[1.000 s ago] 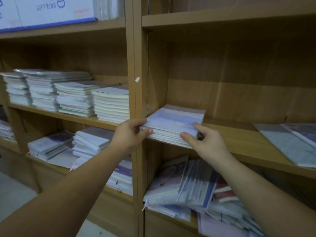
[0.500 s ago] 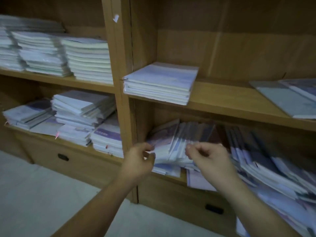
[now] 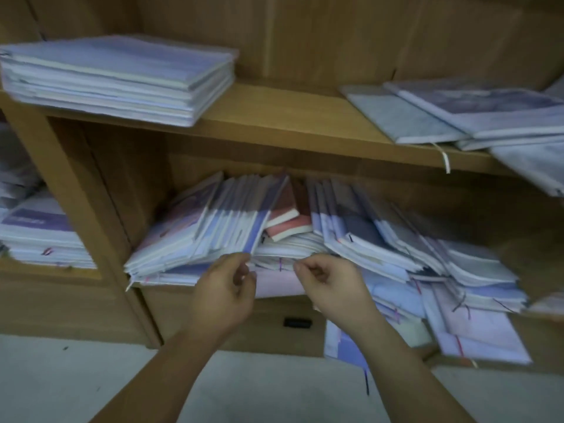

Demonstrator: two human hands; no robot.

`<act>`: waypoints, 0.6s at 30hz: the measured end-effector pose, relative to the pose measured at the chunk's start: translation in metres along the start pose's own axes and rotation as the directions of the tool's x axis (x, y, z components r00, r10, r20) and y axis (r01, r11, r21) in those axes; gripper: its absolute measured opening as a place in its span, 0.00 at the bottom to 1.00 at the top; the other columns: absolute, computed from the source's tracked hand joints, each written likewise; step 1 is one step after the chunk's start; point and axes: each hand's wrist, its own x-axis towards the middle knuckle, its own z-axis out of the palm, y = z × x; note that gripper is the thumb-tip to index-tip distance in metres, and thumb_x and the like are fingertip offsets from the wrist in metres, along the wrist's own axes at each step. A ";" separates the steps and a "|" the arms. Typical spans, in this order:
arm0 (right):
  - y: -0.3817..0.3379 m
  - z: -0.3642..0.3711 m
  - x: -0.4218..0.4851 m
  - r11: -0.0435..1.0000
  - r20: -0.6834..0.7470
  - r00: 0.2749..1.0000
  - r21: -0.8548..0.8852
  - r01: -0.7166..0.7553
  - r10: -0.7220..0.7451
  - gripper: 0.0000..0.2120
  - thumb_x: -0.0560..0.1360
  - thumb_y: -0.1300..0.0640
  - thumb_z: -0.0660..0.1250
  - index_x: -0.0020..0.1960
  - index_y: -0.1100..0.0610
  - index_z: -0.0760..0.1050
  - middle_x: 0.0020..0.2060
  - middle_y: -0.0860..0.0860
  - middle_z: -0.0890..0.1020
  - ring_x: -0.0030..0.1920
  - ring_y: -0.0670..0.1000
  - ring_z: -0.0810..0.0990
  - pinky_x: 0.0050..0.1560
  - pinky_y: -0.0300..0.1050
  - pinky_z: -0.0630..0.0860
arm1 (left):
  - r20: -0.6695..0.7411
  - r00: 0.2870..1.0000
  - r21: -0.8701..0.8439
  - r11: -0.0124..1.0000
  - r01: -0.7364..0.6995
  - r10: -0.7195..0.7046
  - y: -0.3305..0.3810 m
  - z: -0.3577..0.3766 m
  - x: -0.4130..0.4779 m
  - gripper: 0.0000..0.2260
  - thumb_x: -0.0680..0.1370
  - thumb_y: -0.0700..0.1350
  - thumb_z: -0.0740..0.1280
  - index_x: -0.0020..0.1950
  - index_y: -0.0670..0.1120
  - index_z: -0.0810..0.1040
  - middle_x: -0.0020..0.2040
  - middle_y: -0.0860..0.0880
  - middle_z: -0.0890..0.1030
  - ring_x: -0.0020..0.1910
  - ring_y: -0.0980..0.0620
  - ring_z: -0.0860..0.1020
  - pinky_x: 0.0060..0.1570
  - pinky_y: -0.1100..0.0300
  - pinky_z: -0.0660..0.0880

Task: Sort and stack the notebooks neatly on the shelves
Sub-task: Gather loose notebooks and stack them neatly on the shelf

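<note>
A neat stack of pale blue notebooks (image 3: 122, 77) lies at the left of the upper shelf (image 3: 274, 117). On the lower shelf, a row of blue and white notebooks (image 3: 232, 215) leans to the left on a messy heap. Two pink notebooks (image 3: 287, 222) sit behind the row, and a slumped pile (image 3: 396, 239) spreads to the right. My left hand (image 3: 227, 288) and my right hand (image 3: 329, 285) hover at the front edge of this heap with fingers curled. Neither hand holds anything. My left thumb is close to the lower corner of the leaning row.
Loose notebooks (image 3: 457, 111) lie fanned out at the right of the upper shelf. Several notebooks (image 3: 476, 331) hang over the lower shelf's front edge. Another stack (image 3: 39, 233) fills the left bay. A drawer with a dark handle (image 3: 297, 323) sits below, above a pale floor (image 3: 91, 377).
Both hands let go of the stack on the upper shelf and dropped to the lower shelf's messy heap. The view tilted down and moved closer.
</note>
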 end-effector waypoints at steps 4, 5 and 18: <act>0.015 -0.048 -0.023 0.998 -0.193 0.981 0.066 -0.011 0.024 0.05 0.80 0.50 0.69 0.51 0.40 0.81 0.41 0.39 0.84 0.43 0.41 0.82 0.43 0.40 0.77 | 0.166 0.975 -0.243 0.953 0.183 -0.144 0.024 0.032 -0.028 0.18 0.78 0.39 0.72 0.64 0.56 0.78 0.52 0.53 0.83 0.42 0.58 0.80 0.41 0.69 0.75; 0.012 -0.062 -0.026 0.993 -0.246 0.969 0.117 -0.007 0.036 0.07 0.80 0.52 0.69 0.53 0.39 0.79 0.43 0.41 0.84 0.44 0.41 0.82 0.42 0.38 0.76 | 0.197 0.971 -0.242 0.954 0.179 -0.133 0.035 0.035 -0.029 0.18 0.78 0.39 0.71 0.64 0.56 0.78 0.52 0.54 0.82 0.43 0.58 0.80 0.40 0.71 0.74; -0.082 -0.210 -0.021 0.857 -0.605 0.607 -0.382 0.347 -0.515 0.07 0.78 0.50 0.70 0.51 0.50 0.84 0.41 0.42 0.85 0.42 0.47 0.83 0.44 0.46 0.79 | 0.000 0.751 0.061 0.749 -0.660 0.661 0.244 -0.015 0.081 0.10 0.79 0.47 0.68 0.59 0.47 0.80 0.54 0.50 0.77 0.55 0.49 0.76 0.51 0.53 0.76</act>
